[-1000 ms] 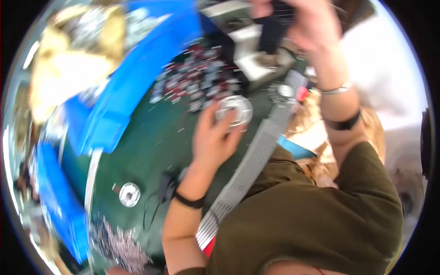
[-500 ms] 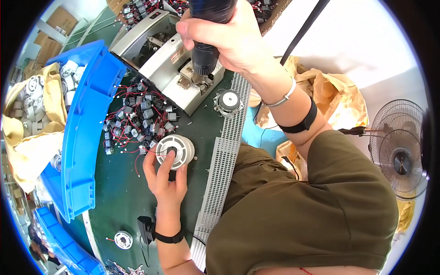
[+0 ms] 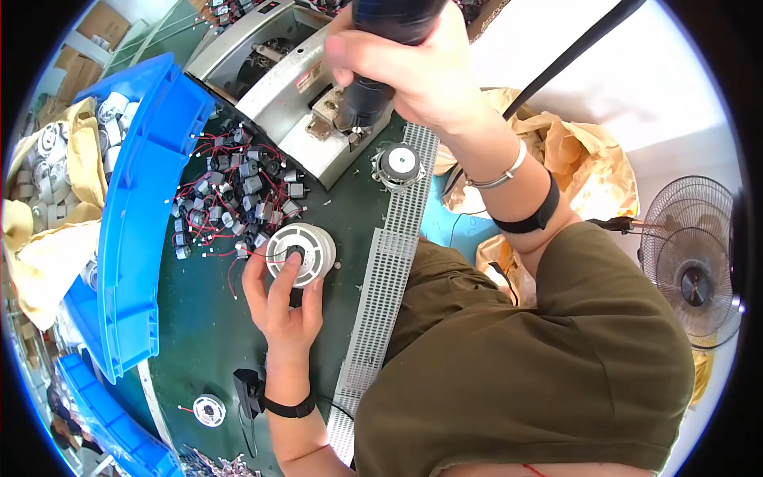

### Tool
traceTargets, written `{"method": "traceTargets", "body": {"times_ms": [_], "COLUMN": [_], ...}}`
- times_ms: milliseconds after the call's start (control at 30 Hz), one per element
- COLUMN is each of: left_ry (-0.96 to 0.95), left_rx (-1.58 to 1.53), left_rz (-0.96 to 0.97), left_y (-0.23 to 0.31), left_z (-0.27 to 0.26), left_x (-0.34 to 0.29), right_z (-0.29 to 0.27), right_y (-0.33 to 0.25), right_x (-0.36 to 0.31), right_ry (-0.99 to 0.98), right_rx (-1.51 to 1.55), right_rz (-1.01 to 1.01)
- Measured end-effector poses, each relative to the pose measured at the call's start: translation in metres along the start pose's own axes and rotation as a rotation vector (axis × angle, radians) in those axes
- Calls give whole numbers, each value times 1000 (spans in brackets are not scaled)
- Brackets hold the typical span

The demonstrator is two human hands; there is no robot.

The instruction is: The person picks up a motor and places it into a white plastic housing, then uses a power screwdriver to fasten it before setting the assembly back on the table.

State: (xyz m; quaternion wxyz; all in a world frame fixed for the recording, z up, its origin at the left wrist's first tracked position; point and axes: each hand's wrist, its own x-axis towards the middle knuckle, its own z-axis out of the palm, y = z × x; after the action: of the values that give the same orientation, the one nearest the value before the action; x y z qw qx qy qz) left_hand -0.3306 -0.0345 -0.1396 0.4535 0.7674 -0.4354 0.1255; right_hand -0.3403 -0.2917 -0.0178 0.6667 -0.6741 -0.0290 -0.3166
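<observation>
My right hand [image 3: 421, 79] is wrapped round a black electric screwdriver [image 3: 368, 99], held upright over the front of a grey metal screw feeder [image 3: 274, 103]. The driver's bit shows just above the feeder's outlet block. On the green bench, my left hand [image 3: 282, 310] has its fingers around a white round plastic housing [image 3: 324, 253] with slots in its face. One finger presses at its middle, by a small dark part with thin wires. A heap of small grey motors [image 3: 238, 191] with red wires lies beside the housing.
A blue bin [image 3: 131, 246] of white parts and brown paper stands on the left. Along the bench edge runs a perforated strip [image 3: 381, 278]. A round black piece with a white top [image 3: 400, 162] sits by the feeder. A smaller white disc [image 3: 209, 410] lies nearer me.
The screwdriver has shifted a little right relative to the feeder, and its bit now shows above the outlet block. My left hand stays on the housing. The whole view has shifted slightly.
</observation>
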Motion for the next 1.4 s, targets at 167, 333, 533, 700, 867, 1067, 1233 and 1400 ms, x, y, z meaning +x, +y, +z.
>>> {"method": "traceTargets", "body": {"times_ms": [167, 333, 533, 700, 867, 1067, 1233, 1400], "left_ry": [-4, 41, 40, 30, 48, 50, 48, 36], "left_rx": [132, 145, 162, 174, 173, 159, 143, 130], "left_rz": [40, 60, 64, 52, 56, 40, 25, -5], "left_y": [1, 0, -1, 0, 0, 1, 1, 1], "left_z": [-1, 3, 2, 1, 0, 3, 3, 3], "left_x": [2, 5, 5, 4, 5, 5, 5, 3], "right_z": [-1, 31, 67, 73, 71, 71, 69, 76], "right_y": [-7, -21, -42, -41, -36, -24, -24, -27], "right_x": [-11, -5, -18, -20, -20, -23, -20, -25], "right_ry": [-7, -226, -328, -355, -442, -360, -524, -339], "right_rx": [235, 252, -26, -487, -407, 260, -305, 471], "right_rz": [100, -67, -197, -427, -408, 162, -410, 349]}}
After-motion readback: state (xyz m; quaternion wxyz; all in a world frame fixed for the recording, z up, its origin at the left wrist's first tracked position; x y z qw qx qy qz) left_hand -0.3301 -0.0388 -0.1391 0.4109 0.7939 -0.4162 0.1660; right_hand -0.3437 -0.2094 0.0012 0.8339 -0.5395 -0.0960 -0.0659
